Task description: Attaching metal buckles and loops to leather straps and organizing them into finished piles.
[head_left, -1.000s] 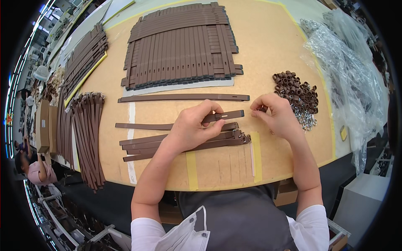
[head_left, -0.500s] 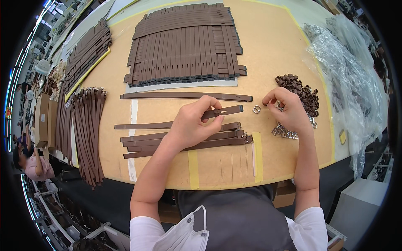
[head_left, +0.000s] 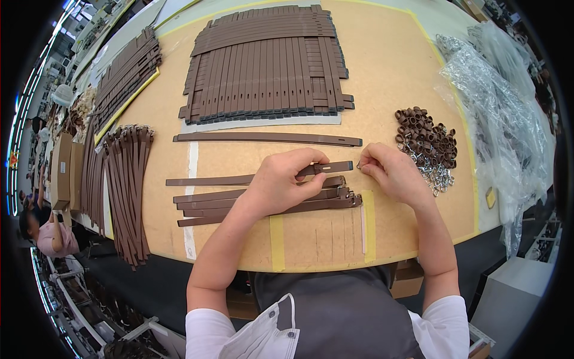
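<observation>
Broad and tan, the bench point(head_left: 382, 84) carries a brown strap point(head_left: 339, 167) whose slotted, dark-tipped end points right from the person's left hand point(head_left: 282, 178). Thumb and forefinger there are clamped on that strap. Just beyond the tip, the right hand point(head_left: 393, 173) has its fingers pinched together on a small shiny piece point(head_left: 359, 165), too hidden to identify. Judging by this, the step in hand is bringing that piece to the strap end; the next move seems to call for a steady left grip and careful lining up with the tip.

Just below lie several straps with metal ends point(head_left: 206, 204); above lies a single strap point(head_left: 269, 139). Farther out are brown loops point(head_left: 426, 128) and metal buckles point(head_left: 437, 178) heaped at right, a large strap stack point(head_left: 257, 78) at the back, and a hanging strap bundle point(head_left: 127, 203) at left.
</observation>
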{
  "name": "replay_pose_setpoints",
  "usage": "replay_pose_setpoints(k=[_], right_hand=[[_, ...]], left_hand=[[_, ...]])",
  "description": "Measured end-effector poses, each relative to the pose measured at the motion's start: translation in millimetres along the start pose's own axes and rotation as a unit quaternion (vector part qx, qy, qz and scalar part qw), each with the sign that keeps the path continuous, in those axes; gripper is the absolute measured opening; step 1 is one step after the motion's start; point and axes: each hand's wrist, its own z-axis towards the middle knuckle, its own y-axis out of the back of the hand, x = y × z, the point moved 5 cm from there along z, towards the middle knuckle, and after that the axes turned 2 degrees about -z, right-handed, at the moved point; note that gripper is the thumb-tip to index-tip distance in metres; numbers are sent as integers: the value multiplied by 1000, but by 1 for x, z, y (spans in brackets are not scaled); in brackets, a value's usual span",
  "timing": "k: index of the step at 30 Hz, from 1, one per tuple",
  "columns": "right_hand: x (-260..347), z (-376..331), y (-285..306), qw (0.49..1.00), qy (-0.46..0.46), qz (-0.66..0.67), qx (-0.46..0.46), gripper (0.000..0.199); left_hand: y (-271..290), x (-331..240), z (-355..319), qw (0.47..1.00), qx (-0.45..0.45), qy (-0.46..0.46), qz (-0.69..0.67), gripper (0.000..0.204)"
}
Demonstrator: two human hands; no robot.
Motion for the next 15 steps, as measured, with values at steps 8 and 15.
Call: replay_pose_setpoints(k=[8, 15], right_hand=[[8, -6, -7, 911, 61, 356, 201, 14], [17, -8, -7, 900, 104, 359, 223, 15]], left_hand=[[-2, -5, -1, 998, 56, 18, -26, 19], [-3, -7, -4, 995, 91, 5, -39, 18]])
